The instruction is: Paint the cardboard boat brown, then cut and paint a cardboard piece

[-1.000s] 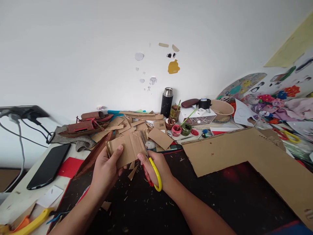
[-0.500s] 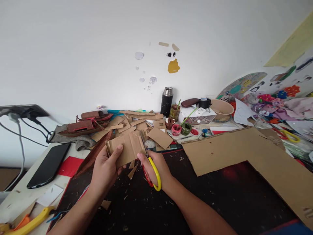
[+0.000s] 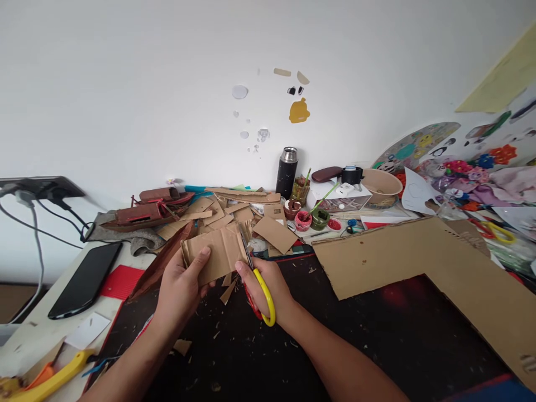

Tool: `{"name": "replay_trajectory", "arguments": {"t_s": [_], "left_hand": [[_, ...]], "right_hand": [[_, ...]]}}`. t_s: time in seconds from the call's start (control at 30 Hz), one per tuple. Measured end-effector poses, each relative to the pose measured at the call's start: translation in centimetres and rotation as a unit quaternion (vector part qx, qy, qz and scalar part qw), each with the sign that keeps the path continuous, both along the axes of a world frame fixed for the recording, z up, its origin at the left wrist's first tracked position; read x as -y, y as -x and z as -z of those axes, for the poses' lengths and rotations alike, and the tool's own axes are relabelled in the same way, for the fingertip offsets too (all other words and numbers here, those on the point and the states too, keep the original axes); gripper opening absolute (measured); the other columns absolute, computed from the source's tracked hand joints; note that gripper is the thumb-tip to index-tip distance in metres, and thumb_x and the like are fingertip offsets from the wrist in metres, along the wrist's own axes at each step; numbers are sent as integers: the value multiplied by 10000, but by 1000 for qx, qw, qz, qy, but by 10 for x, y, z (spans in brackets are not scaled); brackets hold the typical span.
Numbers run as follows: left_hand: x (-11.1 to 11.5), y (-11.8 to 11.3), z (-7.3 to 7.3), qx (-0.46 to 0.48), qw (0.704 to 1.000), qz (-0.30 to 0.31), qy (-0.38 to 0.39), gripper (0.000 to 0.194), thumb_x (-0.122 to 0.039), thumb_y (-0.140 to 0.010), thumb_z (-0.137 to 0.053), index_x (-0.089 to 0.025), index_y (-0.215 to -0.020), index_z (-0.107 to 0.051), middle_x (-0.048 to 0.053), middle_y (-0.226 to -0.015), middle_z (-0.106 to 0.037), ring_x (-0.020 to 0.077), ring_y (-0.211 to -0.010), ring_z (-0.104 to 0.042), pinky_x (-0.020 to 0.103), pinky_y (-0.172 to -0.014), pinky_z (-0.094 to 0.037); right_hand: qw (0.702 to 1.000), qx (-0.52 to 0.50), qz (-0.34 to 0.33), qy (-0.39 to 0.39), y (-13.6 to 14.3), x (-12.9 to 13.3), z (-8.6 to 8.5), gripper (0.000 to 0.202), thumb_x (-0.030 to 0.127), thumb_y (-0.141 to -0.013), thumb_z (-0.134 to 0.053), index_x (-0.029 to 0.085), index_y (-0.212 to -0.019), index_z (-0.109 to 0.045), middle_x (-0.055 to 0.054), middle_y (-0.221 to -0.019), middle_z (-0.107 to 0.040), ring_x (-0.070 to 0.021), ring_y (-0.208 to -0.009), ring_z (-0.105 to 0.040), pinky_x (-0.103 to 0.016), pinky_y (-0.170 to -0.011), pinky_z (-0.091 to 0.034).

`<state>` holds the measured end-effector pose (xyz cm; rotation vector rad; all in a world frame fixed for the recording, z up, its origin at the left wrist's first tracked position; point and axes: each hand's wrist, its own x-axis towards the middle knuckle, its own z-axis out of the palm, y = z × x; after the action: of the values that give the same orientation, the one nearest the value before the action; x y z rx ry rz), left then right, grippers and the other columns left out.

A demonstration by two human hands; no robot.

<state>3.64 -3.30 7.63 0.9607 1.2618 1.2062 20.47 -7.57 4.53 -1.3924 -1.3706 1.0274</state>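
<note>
My left hand (image 3: 182,285) grips a piece of cardboard (image 3: 218,254) by its left side, thumb on top and fingers underneath. In my right hand (image 3: 268,287) is a pair of scissors (image 3: 268,301) with one yellow and one red handle loop. Their blades lie along the cardboard's right edge, pointing away from me; how far they are parted I cannot tell. My right thumb is close to the cardboard's lower right corner. Below the hands, small cardboard scraps (image 3: 228,293) lie on the dark mat (image 3: 259,363).
Several cardboard pieces (image 3: 276,234) pile up behind my hands, beside brown model boats (image 3: 142,212). Open paint pots (image 3: 303,221) and a black flask (image 3: 287,170) stand near the wall. A large cut cardboard sheet (image 3: 389,254) covers the right. A phone (image 3: 86,279) lies left.
Both hands keep nearly the same place on the cardboard and scissors. The whole view has shifted very slightly.
</note>
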Motion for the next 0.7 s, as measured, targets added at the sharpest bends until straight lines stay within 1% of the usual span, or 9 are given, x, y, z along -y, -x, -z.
{"name": "replay_trajectory", "arguments": {"t_s": [0.17,0.3,0.37,0.43,0.5,0.6,0.7], "left_hand": [[-1,1,1,4,1000,1,6,537,-522,-733,-878,-193,-1075,-628,-56,-665,-620,114,-376,-512,200,-288,-357],[-3,2,2,-4,1000,-2,7,524,-509,-739,-873,-189,-1075,-630,-50,-677,-620,112,-381,-509,196,-288,-342],[-3,5,3,-11,1000,-3,5,538,-519,-744,-873,-190,-1097,-636,-48,-698,-621,109,-400,-510,193,-298,-359],[-4,7,4,-14,1000,-1,1,555,-531,-753,-871,-195,-1130,-643,-40,-744,-633,113,-439,-530,194,-313,-390],[-4,10,5,-16,1000,-1,0,566,-533,-763,-870,-205,-1170,-652,-17,-832,-664,130,-509,-584,197,-340,-429],[-5,12,6,-17,1000,3,2,569,-530,-777,-866,-223,-1209,-659,10,-945,-686,151,-587,-634,207,-361,-460],[-7,14,7,-4,1000,5,2,558,-525,-770,-874,-216,-1181,-658,11,-934,-680,152,-578,-627,213,-357,-460]], "right_hand": [[1000,-8,3,15,2,0,5,455,563,-1014,-569,203,-737,-590,5,-651,-590,-163,-623,-540,-272,-618,-391],[1000,-5,4,19,3,-1,8,463,569,-1008,-565,206,-720,-563,17,-630,-545,-153,-611,-493,-269,-596,-364],[1000,1,5,18,3,-2,10,468,574,-1003,-564,208,-711,-550,18,-629,-533,-151,-612,-477,-269,-592,-355],[1000,2,6,20,3,-2,12,473,578,-997,-568,210,-702,-538,20,-625,-523,-149,-610,-465,-268,-586,-350],[1000,-7,6,25,4,-2,15,474,581,-996,-568,216,-698,-526,25,-608,-504,-146,-596,-449,-266,-570,-341],[999,-35,6,42,7,-1,21,486,614,-995,-571,228,-705,-518,39,-551,-467,-142,-540,-439,-262,-532,-329],[996,-66,3,66,10,0,24,517,685,-981,-581,237,-730,-525,54,-500,-454,-139,-474,-457,-254,-495,-338]]}}
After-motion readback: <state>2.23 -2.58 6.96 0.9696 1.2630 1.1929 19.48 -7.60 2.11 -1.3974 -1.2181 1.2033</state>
